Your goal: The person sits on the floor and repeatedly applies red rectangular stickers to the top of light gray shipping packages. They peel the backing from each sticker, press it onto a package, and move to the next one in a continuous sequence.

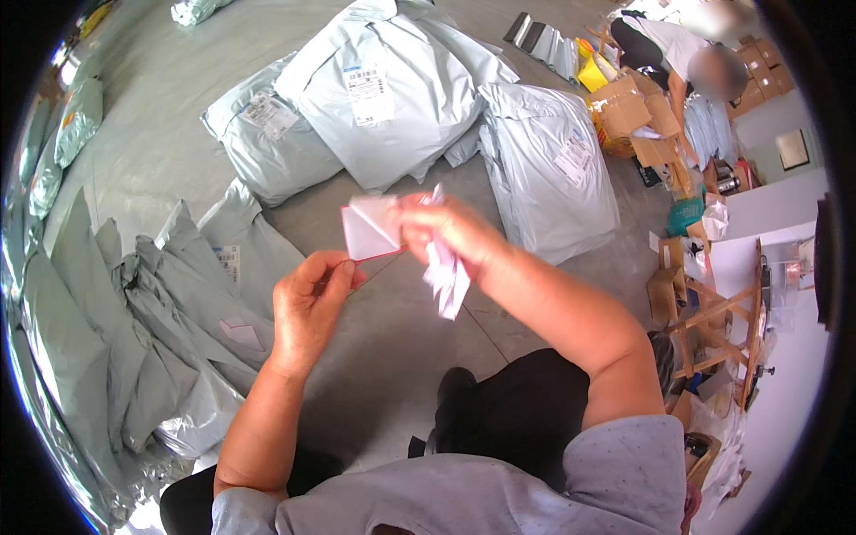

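A small white label with a red border (364, 235) is stretched between my hands above the floor. The thumb and finger of my left hand (311, 301) pinch its lower corner. My right hand (445, 231), blurred, grips the other side, where a flap of the sheet is folded back. Crumpled white paper (447, 284) also hangs from my right hand. Past my hands stand stuffed grey plastic mailing bags, a large one (401, 80) in the middle, one at its left (267, 144) and one at its right (545, 194). Each bears a printed label.
More grey bags (154, 321) lean in a row at my left, one with a red-edged label (242, 334). At the right are an open cardboard box (625, 110), a wooden stand (719, 314) and a teal container (687, 215). Another person (659, 43) bends over near the boxes.
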`<action>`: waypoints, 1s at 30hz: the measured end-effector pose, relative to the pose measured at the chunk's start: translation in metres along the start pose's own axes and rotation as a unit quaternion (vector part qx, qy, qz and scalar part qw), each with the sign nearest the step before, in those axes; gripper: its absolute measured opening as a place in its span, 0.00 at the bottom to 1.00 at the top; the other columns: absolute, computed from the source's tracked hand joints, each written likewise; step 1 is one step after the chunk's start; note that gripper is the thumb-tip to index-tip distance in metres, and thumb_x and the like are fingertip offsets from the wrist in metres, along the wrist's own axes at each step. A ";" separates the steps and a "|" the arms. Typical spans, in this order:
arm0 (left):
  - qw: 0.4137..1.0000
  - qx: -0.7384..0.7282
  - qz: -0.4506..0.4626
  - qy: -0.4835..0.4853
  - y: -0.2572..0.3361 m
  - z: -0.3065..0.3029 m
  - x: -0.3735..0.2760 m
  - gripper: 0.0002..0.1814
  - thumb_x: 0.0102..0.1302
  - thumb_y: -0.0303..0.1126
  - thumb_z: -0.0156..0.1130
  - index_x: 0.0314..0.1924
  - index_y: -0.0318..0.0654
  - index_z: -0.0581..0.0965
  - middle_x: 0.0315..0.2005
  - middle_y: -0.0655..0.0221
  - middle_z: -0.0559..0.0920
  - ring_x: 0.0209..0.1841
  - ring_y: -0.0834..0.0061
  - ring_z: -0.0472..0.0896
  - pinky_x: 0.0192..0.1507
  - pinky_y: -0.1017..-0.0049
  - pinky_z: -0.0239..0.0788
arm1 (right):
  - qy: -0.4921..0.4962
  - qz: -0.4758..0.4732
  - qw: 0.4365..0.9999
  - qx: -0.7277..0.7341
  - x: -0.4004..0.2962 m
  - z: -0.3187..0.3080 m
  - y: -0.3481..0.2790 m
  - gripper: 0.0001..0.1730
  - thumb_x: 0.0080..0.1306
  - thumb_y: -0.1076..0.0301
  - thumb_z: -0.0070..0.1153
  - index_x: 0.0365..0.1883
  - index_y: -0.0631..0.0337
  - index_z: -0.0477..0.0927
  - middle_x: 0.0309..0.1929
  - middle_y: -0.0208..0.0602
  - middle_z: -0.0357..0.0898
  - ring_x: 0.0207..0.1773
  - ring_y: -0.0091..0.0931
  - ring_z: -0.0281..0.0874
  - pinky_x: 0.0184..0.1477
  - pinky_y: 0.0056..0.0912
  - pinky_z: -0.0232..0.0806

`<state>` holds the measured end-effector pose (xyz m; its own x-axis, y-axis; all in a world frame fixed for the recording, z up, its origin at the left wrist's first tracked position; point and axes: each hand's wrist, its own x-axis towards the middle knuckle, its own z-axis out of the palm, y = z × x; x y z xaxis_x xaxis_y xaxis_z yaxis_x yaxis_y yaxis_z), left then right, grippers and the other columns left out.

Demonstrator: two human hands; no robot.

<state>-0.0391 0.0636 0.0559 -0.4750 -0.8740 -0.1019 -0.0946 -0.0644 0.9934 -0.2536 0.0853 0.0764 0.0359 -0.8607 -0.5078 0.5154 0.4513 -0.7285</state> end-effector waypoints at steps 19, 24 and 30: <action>0.990 0.013 -0.142 -0.004 -0.051 0.010 -0.010 0.05 0.68 0.25 0.56 0.37 0.29 0.76 0.29 0.68 0.81 0.33 0.80 0.80 0.40 0.81 0.73 | 0.389 -0.254 0.801 -0.379 0.084 -0.318 -0.123 0.23 0.56 0.59 0.64 0.48 0.59 0.79 0.36 0.37 0.82 0.38 0.30 0.82 0.40 0.33 0.71; 0.986 0.002 -0.166 -0.033 -0.057 0.014 -0.012 0.05 0.68 0.25 0.56 0.38 0.28 0.76 0.29 0.68 0.81 0.34 0.79 0.81 0.40 0.79 0.73 | 0.480 -0.236 0.843 0.055 0.067 -0.379 -0.163 0.13 0.56 0.70 0.63 0.40 0.63 0.80 0.23 0.30 0.77 0.24 0.26 0.75 0.25 0.29 0.66; 0.985 -0.008 -0.169 -0.023 -0.054 0.020 -0.012 0.05 0.67 0.25 0.56 0.37 0.28 0.77 0.28 0.67 0.82 0.33 0.81 0.80 0.39 0.81 0.72 | 0.236 -0.162 0.958 0.020 0.064 -0.392 -0.162 0.13 0.55 0.72 0.64 0.37 0.69 0.78 0.23 0.34 0.79 0.19 0.27 0.75 0.21 0.29 0.67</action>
<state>-0.0457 0.0865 0.0028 -0.4578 -0.7785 -0.4293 -0.2414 -0.3558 0.9028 -0.6708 0.0498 -0.0184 -0.5182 -0.7472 -0.4162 0.4666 0.1609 -0.8697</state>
